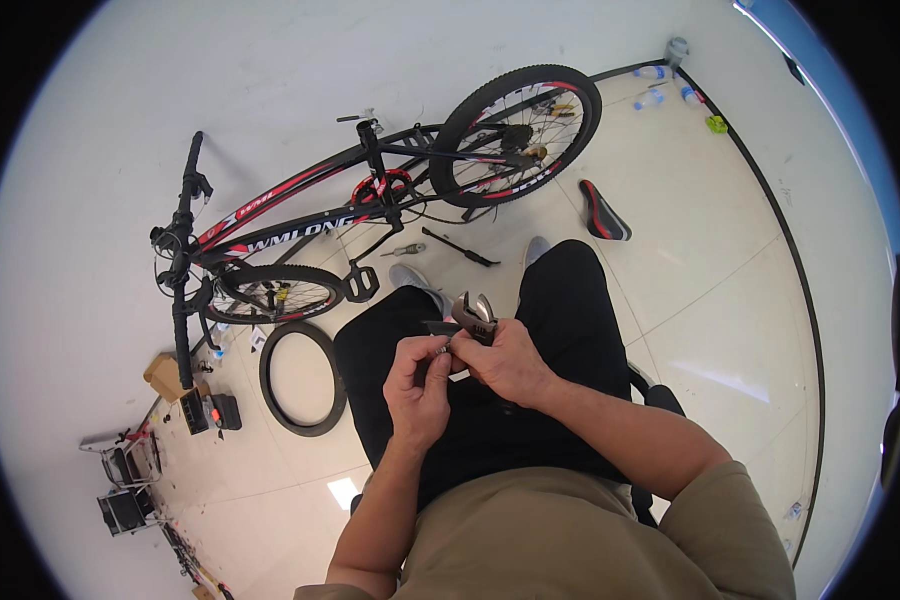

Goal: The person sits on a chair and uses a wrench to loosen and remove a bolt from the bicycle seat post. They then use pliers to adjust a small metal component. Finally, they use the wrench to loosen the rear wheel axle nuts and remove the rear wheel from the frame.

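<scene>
Over my lap, my right hand (510, 365) is closed around an adjustable wrench (477, 318), whose jaws point up and away from me. My left hand (418, 392) meets it from the left, thumb and fingers pinched on a small metal piece (444, 350). That piece is too small to name, and the fingertips of both hands partly cover it. A dark flat part (440, 327) sticks out to the left beside the wrench head; which hand bears it I cannot tell.
A black and red bicycle (300, 225) leans along the wall ahead. On the tiled floor lie a loose tire (303, 428), a saddle (603, 212), a black kickstand (460, 247) and a screwdriver (407, 250). Plastic bottles (650, 99) are at the far right, a cardboard box (173, 377) at the left.
</scene>
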Demonstrator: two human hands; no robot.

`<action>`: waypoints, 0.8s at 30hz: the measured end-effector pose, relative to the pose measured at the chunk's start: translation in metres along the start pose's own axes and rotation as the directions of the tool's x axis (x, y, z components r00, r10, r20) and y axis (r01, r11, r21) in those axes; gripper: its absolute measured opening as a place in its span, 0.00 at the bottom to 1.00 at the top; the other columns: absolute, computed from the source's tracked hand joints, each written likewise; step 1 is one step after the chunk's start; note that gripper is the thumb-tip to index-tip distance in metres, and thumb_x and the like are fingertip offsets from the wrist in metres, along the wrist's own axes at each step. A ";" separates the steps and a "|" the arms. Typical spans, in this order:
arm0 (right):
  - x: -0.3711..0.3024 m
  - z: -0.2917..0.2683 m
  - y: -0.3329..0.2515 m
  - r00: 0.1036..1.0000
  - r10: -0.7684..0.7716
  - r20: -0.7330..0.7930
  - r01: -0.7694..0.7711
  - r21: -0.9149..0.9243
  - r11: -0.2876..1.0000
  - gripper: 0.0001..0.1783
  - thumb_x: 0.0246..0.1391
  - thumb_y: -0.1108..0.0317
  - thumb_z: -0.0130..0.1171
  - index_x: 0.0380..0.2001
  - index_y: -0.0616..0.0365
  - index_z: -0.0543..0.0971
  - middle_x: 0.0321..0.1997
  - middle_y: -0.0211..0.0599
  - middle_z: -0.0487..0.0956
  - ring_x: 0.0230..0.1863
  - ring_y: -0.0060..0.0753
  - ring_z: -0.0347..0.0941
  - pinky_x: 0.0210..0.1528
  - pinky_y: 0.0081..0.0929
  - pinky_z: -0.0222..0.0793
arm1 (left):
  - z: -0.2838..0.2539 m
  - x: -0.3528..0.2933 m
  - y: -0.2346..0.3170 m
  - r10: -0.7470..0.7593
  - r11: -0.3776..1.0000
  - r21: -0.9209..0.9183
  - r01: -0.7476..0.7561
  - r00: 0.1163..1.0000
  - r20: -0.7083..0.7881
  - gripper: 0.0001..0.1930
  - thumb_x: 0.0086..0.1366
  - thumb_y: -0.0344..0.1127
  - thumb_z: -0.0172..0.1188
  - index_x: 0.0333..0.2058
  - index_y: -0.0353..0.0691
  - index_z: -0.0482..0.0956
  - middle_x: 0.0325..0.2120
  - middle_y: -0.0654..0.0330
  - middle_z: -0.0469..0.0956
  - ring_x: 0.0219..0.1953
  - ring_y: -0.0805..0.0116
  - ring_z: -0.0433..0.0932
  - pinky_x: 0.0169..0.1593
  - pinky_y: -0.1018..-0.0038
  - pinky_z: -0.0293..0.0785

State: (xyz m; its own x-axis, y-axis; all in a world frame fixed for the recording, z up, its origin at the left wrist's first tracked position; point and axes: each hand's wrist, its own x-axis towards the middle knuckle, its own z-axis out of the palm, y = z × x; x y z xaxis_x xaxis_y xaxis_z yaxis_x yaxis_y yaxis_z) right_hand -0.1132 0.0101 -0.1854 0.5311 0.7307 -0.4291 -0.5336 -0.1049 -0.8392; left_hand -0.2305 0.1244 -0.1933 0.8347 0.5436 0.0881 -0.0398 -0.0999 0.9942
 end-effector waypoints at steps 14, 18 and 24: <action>0.000 0.001 0.002 1.000 -0.004 -0.017 0.004 0.040 0.999 0.14 0.57 0.64 0.59 0.21 0.62 0.77 0.21 0.25 0.75 0.25 0.14 0.66 0.27 0.22 0.63 | 0.008 -0.002 0.004 0.007 1.000 -0.015 -0.008 0.997 -0.080 0.09 0.67 0.17 0.57 0.44 0.33 0.75 0.37 0.61 0.74 0.36 0.74 0.78 0.42 0.77 0.77; 0.002 0.000 0.003 1.000 0.003 -0.008 -0.003 -0.006 1.000 0.14 0.56 0.64 0.60 0.21 0.61 0.76 0.22 0.24 0.75 0.25 0.13 0.65 0.27 0.22 0.63 | 0.000 -0.006 -0.010 0.023 0.999 -0.020 -0.025 0.996 -0.089 0.11 0.66 0.17 0.58 0.47 0.32 0.75 0.37 0.62 0.74 0.37 0.74 0.77 0.43 0.77 0.77; -0.001 0.000 -0.001 1.000 0.013 -0.008 -0.013 0.050 0.999 0.12 0.56 0.66 0.60 0.23 0.61 0.78 0.21 0.24 0.74 0.24 0.13 0.65 0.25 0.21 0.60 | 0.007 -0.002 0.007 0.037 0.998 0.054 -0.034 0.997 -0.061 0.11 0.64 0.19 0.62 0.44 0.32 0.75 0.37 0.63 0.73 0.37 0.76 0.75 0.44 0.77 0.77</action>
State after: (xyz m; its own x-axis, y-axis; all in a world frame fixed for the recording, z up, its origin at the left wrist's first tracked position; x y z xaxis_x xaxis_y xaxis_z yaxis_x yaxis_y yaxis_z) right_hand -0.1133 0.0099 -0.1838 0.5294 0.7237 -0.4427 -0.5725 -0.0804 -0.8160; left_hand -0.2287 0.1171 -0.1867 0.7978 0.5890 0.1288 -0.0383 -0.1637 0.9858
